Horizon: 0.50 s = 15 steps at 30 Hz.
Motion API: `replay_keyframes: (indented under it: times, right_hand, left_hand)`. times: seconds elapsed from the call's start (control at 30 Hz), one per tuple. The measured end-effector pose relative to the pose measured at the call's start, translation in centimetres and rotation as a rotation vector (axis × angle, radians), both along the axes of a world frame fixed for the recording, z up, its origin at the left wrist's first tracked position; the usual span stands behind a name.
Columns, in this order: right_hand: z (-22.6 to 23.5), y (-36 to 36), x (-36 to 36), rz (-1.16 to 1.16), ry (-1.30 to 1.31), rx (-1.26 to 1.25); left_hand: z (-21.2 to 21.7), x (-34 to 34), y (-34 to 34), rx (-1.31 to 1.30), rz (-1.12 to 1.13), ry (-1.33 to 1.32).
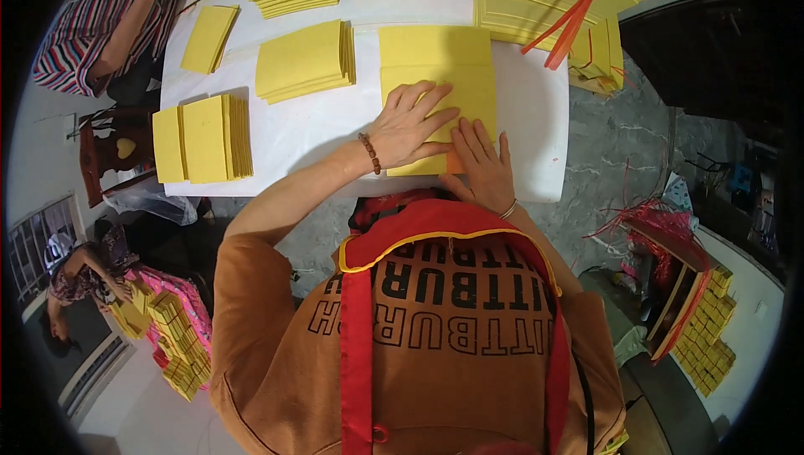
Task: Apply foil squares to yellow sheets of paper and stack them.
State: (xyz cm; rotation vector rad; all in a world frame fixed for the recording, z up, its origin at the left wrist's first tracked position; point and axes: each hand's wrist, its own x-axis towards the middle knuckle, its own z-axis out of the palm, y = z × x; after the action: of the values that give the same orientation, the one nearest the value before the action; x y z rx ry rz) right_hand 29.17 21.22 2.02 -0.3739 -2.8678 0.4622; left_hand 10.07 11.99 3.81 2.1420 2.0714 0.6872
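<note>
A sheet of yellow paper (pixel 435 49) with a crease across its upper part lies on the white table in front of me. My left hand (pixel 412 127) rests on its middle, fingers spread and pointing right. Low on the sheet's right side lies my right hand (pixel 484 162), its fingers stretched out flat and almost meeting the left fingertips. Between the hands a small orange patch (pixel 455 162) shows at the near edge; what it belongs to is partly hidden. Neither hand is closed around anything.
Stacks of folded yellow paper (pixel 303 61) stand left and behind on the white table (pixel 536 137). Large yellow sheets with red-orange ribbon (pixel 569 28) lie back right. One person in a striped top (pixel 92 24) is far left; another (pixel 88 271) handles yellow bundles lower left.
</note>
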Motion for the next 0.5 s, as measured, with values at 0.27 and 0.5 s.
replay_keyframes:
  times: [0.27,0.5]
  right_hand:
    - [-0.2,2.9,0.6,-0.28,0.349,-1.572]
    - [0.1,4.7,1.2,-0.223,0.475,-1.699]
  left_hand:
    - [-0.4,1.9,-0.3,-0.024,-0.031,0.453]
    - [-0.9,2.7,0.3,0.042,0.131,0.546]
